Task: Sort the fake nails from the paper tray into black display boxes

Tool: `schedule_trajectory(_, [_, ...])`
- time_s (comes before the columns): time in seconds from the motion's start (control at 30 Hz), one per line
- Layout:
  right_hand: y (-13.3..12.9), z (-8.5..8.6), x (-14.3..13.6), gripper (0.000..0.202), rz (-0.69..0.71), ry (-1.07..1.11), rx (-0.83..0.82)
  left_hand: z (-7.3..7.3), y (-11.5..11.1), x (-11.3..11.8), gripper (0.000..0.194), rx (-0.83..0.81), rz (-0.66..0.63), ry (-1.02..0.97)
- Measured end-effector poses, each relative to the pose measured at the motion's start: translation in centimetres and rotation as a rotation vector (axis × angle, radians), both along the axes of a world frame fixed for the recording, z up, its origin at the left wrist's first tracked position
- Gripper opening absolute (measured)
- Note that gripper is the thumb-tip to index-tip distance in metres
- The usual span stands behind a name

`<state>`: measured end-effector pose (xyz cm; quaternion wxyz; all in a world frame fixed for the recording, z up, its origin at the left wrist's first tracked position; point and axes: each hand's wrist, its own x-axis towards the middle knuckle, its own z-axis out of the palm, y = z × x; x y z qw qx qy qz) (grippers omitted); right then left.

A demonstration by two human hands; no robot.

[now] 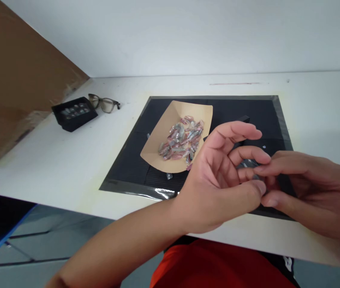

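Note:
My left hand (220, 180) is palm up to the right of the paper tray, its thumb pressed toward the fingers on a small dark piece (256, 177) that is mostly hidden. My right hand (310, 188) meets it from the right, thumb and fingertips closed at the same spot; whether they grip the piece cannot be made out. The tan paper tray (154, 148) holds several small shiny wrapped pieces (182, 138). It stands on a black mat (127, 164). Behind my left fingers a dark object with clear parts shows in part.
A black box (79, 122) with several small items in compartments stands at the left, beside eyeglasses (107, 105). One small wrapped piece (169, 176) lies on the mat below the tray. A brown cardboard panel (19, 80) rises at the left; a white wall stands behind.

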<state>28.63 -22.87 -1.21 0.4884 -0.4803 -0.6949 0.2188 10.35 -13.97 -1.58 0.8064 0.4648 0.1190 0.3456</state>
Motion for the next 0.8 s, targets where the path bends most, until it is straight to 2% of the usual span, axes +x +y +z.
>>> schedule_trajectory(0.23, [-0.26,-0.39,-0.1,0.013,-0.014,-0.057,0.01,-0.21,0.04,-0.21,0.052,0.037,-0.006,0.013])
schedule_trajectory(0.47, [-0.41,0.1,0.13,0.008,-0.075,-0.049,-0.034,-0.08,0.0,-0.24,0.054,0.077,0.001,0.038])
schedule_trajectory(0.67, [-0.49,-0.19,0.03,0.015,-0.066,0.067,-0.135,-0.39,0.05,-0.4,0.045,0.103,-0.013,0.016])
schedule_trajectory(0.8, [0.02,0.37,0.24,0.017,-0.039,0.215,-0.251,-0.15,0.02,-0.68,0.035,0.198,0.083,0.067])
